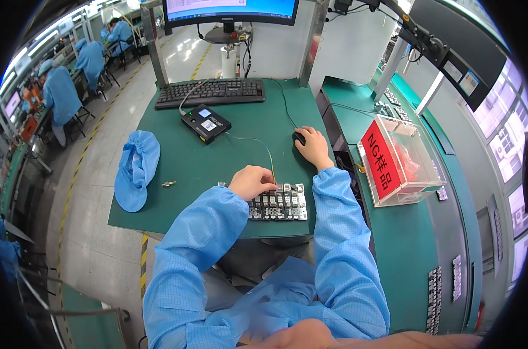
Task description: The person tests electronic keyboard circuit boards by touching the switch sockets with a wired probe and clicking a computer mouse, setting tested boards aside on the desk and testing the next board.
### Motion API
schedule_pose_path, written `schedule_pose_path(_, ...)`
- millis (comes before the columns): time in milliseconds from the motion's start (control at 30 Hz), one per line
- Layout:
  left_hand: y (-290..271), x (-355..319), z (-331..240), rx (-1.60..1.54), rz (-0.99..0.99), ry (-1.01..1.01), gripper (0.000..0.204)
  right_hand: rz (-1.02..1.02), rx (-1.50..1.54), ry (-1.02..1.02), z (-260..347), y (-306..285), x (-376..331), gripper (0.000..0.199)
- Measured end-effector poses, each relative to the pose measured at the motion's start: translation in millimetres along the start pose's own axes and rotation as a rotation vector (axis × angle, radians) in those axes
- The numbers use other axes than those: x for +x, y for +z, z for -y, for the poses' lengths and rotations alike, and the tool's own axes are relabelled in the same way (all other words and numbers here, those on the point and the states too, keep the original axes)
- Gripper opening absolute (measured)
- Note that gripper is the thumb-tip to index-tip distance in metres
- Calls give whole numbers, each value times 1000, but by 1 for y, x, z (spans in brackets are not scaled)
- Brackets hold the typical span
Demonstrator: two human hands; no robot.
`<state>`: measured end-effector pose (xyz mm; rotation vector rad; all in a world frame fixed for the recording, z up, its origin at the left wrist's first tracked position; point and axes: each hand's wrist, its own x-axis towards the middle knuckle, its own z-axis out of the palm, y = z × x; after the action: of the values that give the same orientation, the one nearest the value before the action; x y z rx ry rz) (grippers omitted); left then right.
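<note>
My left hand [252,181] is closed at the upper edge of a panel of small circuit boards [284,205], its fingertips pinched on the end of a thin cable [270,156]. The very tip of that cable is hidden by my fingers. From there the cable runs back to a small black box [206,123] with a lit little screen, standing below the keyboard. My right hand [315,150] rests over a black computer mouse [299,138], fingers curled on it. Both forearms are in blue sleeves.
A black keyboard [211,93] lies at the back, under a monitor [229,10]. To the left are a blue cap [137,174] and a small brass-coloured connector [168,184]. A clear box with a red label [383,158] stands on the right bench. Several people work far left.
</note>
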<state>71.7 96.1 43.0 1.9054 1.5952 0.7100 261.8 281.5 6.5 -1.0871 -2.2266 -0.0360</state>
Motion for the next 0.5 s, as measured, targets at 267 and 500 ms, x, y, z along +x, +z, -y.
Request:
schedule_pose_path(267, -1, 0, -5, 33, -10, -31, 21, 30, -23, 2, -1, -1, 1, 34)
schedule_pose_path(500, 8, 0, 7, 78, -55, 51, 20, 13, -12, -3, -3, 2, 7, 34)
